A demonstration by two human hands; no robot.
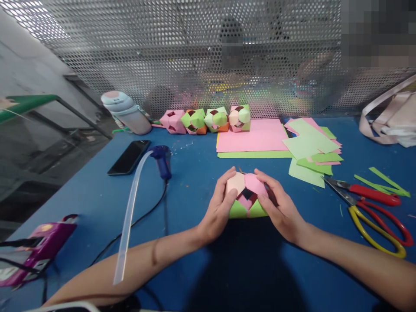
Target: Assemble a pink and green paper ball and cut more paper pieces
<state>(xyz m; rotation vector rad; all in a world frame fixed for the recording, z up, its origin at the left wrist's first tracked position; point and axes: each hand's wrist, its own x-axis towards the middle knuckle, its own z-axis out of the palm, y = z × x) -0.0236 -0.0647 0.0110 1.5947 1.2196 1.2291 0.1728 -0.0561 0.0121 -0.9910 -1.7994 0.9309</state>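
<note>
A folded paper ball (247, 208) of pink, peach and green pieces, with dark openings between them, sits low over the blue table. My left hand (218, 207) cups its left side, the thumb resting on the peach piece. On the right side, my right hand (283, 209) presses its fingers and thumb against the pink piece. Both hands hold the ball between them. Behind it, pink paper sheets (253, 136) lie over green ones. Finished-looking paper balls stand in a row at the back, among them a pink one (173, 121) and a green and orange one (195, 121).
Paper scraps (308, 143), scissors (367, 216) and red-handled pliers (373, 194) lie at the right. A glue gun (162, 160) with a clear glue stick (130, 216), a phone (129, 158), a bottle (126, 112) and a purple power strip (40, 251) are at the left. Perforated metal (195, 52) stands behind.
</note>
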